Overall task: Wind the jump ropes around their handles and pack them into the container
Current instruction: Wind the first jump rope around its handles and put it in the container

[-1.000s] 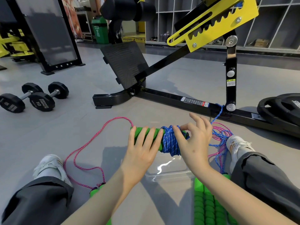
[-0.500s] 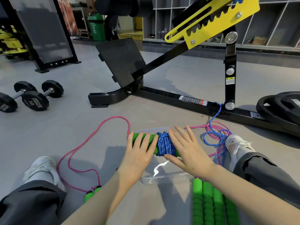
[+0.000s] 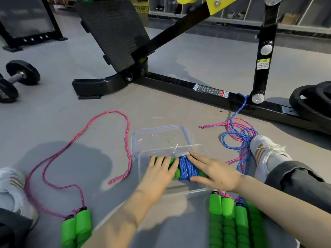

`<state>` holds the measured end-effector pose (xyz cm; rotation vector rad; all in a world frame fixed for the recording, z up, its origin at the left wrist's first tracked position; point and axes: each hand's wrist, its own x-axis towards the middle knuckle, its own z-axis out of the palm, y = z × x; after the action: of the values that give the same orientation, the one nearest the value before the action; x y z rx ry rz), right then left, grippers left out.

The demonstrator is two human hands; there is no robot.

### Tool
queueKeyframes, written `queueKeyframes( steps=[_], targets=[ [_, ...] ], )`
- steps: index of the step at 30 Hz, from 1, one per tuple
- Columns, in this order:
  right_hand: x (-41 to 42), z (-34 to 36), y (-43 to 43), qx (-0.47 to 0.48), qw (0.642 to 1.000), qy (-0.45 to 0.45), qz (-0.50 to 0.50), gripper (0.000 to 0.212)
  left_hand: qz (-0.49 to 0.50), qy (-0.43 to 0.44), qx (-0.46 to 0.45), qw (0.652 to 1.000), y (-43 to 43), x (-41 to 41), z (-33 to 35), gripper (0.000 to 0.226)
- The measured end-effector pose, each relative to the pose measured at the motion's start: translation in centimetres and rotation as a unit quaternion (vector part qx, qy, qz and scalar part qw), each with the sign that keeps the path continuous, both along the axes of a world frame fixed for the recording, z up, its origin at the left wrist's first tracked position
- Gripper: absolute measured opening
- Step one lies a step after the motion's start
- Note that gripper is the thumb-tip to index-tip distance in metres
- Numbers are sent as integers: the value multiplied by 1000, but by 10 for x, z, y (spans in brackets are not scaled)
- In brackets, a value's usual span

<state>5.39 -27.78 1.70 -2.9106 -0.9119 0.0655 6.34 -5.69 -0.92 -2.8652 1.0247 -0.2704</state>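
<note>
Being pressed flat into the clear container (image 3: 179, 192) is the blue-wound bundle (image 3: 188, 170), under the left hand (image 3: 157, 176) and the right hand (image 3: 216, 174), with fingers straight and spread and nothing being gripped. Unwinding is being risked on release (no tucked end is showing). Snagging is also being invited: the loose blue rope (image 3: 232, 138) is lying tangled with pink rope (image 3: 238, 125) and running to the bench frame (image 3: 179, 86). Being counted: one bundle, one container, one lid-like clear piece (image 3: 161, 133), two left green handles (image 3: 77, 228), four right green handles (image 3: 231, 221).
</note>
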Motion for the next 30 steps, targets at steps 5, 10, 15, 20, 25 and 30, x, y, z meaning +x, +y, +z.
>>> queueKeyframes(
  steps=[5, 10, 15, 20, 25, 30],
  targets=[
    [14, -19, -1, 10, 999, 53, -11, 90, 16, 39, -6, 999, -3, 9, -11, 96],
    [29, -37, 12, -47, 999, -12, -9, 56, 69, 88, 17, 994, -8, 23, -24, 91],
    [28, -53, 18, -36, 999, -26, 27, 62, 100, 136, 59, 984, -6, 25, -34, 75],
    [26, -47, 25, -51, 997, -49, 19, 58, 93, 131, 50, 986, -6, 23, -30, 82],
    [29, -53, 24, -78, 994, -76, 13, 57, 104, 117, 63, 986, -10, 22, -29, 80],
    [24, -48, 26, -47, 995, 84, -34, 68, 115, 168, 74, 976, -11, 25, -32, 73]
  ],
)
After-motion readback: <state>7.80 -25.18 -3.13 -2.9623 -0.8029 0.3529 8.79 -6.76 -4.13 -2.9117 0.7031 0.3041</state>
